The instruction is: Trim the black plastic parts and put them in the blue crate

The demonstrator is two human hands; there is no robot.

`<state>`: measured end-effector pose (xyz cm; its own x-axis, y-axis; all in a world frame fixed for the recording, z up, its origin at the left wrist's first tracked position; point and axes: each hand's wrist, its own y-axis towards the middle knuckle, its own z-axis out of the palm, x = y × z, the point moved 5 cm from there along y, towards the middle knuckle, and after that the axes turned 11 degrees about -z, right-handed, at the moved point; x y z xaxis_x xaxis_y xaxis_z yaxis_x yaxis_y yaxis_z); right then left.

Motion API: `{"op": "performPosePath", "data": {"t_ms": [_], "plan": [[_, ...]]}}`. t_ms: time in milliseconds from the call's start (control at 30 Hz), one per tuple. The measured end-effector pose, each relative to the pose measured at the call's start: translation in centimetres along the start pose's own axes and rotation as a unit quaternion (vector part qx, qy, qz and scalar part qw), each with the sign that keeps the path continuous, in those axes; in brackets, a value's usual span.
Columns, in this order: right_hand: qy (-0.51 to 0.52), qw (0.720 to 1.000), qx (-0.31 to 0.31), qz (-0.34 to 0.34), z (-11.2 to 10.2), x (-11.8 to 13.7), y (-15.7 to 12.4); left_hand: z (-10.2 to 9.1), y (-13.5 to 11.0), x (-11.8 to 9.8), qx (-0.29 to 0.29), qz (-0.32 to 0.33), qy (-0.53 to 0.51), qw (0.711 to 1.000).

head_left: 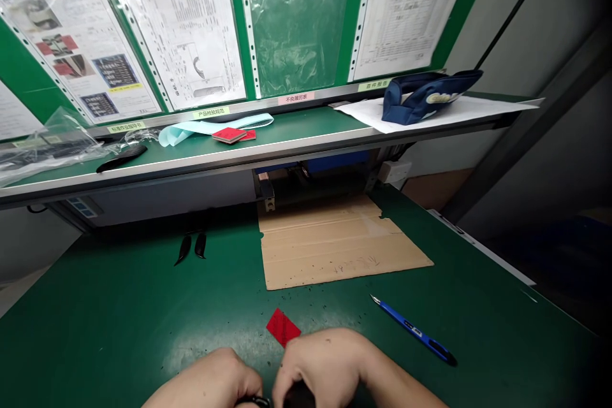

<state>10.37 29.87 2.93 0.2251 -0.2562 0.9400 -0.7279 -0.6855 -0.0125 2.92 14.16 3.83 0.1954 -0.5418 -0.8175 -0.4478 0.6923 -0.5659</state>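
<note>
My left hand (217, 377) is closed at the bottom edge of the head view, its fingers curled round a glossy black piece (258, 401) that shows only as a sliver. Close beside it, my right hand (329, 363) bends its thumb and fingers about a dark piece (299, 395). Whether both hands grip one part or two, I cannot tell, since the frame's edge cuts them off. A red sanding pad (282, 326) lies on the green table just beyond my right hand and is partly covered by it. To the right rests a blue pen-shaped knife (414, 330).
A cardboard sheet (335, 245) lies mid-table with dark crumbs around it. Two small curved black parts (191, 247) are at the left. The shelf (306, 134) above carries red pads (230, 134), a pale blue strip (215, 127), a black part (123, 158) and a navy pouch (415, 99).
</note>
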Motion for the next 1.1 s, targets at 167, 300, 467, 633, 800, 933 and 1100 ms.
{"op": "performPosePath", "data": {"t_ms": [167,300,467,633,800,933,1100], "plan": [[0.061,0.9,-0.422,0.088,-4.1,-4.4,-4.0,-2.5,0.2,-0.9,-0.119,-0.023,0.143,0.982],[0.029,0.814,-0.563,0.139,-3.3,-6.2,-5.3,-3.3,2.6,3.8,-0.188,-0.073,-0.085,0.976],[-0.07,0.886,-0.434,0.149,1.0,-5.0,-1.0,0.1,5.5,8.9,-0.142,-0.068,-0.315,0.936],[-0.181,0.88,-0.387,0.209,1.8,-5.1,0.4,2.2,5.4,9.5,-0.117,-0.101,-0.418,0.895],[-0.19,0.891,-0.365,0.192,0.9,-4.8,0.2,2.2,3.8,8.9,-0.145,-0.218,-0.502,0.824],[-0.198,0.899,-0.356,0.159,0.6,-4.6,0.4,2.3,3.2,8.0,-0.126,-0.219,-0.55,0.796],[-0.221,0.893,-0.362,0.151,0.9,-4.7,1.1,2.0,3.4,8.7,-0.108,-0.214,-0.554,0.797]]}}
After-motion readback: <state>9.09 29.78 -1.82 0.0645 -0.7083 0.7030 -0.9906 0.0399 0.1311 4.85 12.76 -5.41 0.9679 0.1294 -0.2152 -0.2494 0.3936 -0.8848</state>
